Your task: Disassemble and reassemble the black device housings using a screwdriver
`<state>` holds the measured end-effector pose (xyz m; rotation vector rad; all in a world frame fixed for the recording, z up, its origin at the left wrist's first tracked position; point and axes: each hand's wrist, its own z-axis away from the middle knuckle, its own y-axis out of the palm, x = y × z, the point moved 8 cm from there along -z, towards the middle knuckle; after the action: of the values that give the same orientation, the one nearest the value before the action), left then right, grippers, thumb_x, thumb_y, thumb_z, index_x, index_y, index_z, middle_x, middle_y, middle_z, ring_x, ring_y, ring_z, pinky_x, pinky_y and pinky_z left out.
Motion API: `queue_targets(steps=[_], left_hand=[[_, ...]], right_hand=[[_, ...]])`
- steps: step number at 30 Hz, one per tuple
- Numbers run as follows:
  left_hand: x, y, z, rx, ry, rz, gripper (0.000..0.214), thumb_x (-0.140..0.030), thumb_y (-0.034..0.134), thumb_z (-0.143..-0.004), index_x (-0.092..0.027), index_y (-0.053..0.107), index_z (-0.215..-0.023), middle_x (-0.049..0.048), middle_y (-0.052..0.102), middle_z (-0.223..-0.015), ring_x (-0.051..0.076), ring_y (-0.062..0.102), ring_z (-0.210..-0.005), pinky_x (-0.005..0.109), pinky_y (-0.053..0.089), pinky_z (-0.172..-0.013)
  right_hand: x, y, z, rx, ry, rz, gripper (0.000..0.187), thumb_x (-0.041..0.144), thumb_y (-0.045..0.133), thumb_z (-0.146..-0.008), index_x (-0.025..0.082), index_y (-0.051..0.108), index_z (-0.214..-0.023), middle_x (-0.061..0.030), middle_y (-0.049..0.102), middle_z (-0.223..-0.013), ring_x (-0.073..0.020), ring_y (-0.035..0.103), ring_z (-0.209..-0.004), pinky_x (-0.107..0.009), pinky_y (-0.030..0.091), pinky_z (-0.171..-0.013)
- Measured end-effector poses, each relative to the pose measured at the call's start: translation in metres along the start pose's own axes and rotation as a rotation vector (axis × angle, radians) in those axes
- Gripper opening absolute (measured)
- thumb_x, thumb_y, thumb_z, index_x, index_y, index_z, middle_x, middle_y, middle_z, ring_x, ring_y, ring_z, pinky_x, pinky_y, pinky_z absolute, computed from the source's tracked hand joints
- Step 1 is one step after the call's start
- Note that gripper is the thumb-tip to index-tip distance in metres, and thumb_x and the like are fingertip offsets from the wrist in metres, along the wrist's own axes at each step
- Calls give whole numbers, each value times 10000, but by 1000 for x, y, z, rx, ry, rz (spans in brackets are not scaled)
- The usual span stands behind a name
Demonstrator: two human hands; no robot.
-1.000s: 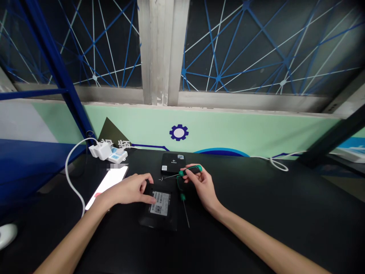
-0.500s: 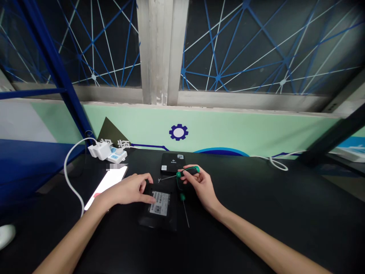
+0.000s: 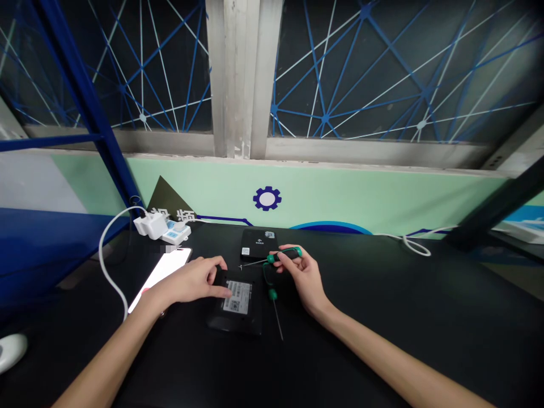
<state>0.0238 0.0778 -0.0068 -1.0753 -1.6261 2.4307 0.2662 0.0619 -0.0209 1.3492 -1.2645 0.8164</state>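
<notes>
My left hand (image 3: 199, 281) grips a flat black electronic device (image 3: 232, 324) by its left and far edge, thumb on top beside a white printed label (image 3: 237, 297). My right hand (image 3: 302, 279) is closed around the green-and-black handle of a screwdriver (image 3: 285, 255). Its shaft points left, nearly level, past the device's far edge. Small screws (image 3: 241, 267) show at the shaft's tip; I cannot tell whether they cling to it or lie on the table. A second green-handled screwdriver (image 3: 272, 294) lies right of the device, its shaft toward me.
Behind the device is a black box (image 3: 258, 245) with a small white sticker. On the left, a lit phone (image 3: 159, 277) lies under my left forearm, near a white power strip (image 3: 175, 233) and cable. A white mouse (image 3: 12, 352) sits at the left edge of the black table (image 3: 382, 306).
My right hand and the screwdriver have shifted slightly right. My left hand keeps its hold on the device, which sits a touch flatter. The whole view has moved a little.
</notes>
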Motion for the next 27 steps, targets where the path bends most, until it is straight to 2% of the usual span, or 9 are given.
queue_targets(steps=[10,14,18,21,27], left_hand=[[-1,-2,-1,-29,-3,-46,545,-683,644,-815,-254,584,-1145,-53,578,-729,158,511,-646,256,318,-576],[-1,-2,0,-33,0,-49,540,-671,640,-826,-260,579,-1170,-57,579,-727,159,518,-649,256,321,-576],[-1,-3,-1,-50,23,-64,535,-662,642,-829,-259,580,-1177,-55,584,-727,158,523,-650,254,328,-576],[-3,-2,-1,-51,33,-67,533,-663,642,-826,-255,578,-1164,-53,590,-732,155,522,-641,252,335,-576],[-8,-1,0,-40,21,-42,517,-668,636,-814,-237,560,-1088,-62,580,-679,148,495,-608,252,329,-571]], right_hand=[[0,-8,0,-85,6,-20,430,475,847,-725,191,670,-996,-72,780,-901,-153,663,-672,-293,527,-678],[2,-5,1,-54,-8,-51,375,457,832,-759,208,668,-986,-29,750,-782,-176,693,-734,-293,519,-724],[2,0,3,-1,4,-89,335,453,826,-773,225,665,-957,24,655,-603,-227,732,-835,-305,520,-778],[1,6,4,53,33,-82,328,455,827,-771,228,663,-942,40,618,-571,-227,733,-806,-290,517,-729],[1,13,5,117,76,-21,363,488,845,-733,221,662,-899,34,634,-570,-208,719,-740,-262,493,-658]])
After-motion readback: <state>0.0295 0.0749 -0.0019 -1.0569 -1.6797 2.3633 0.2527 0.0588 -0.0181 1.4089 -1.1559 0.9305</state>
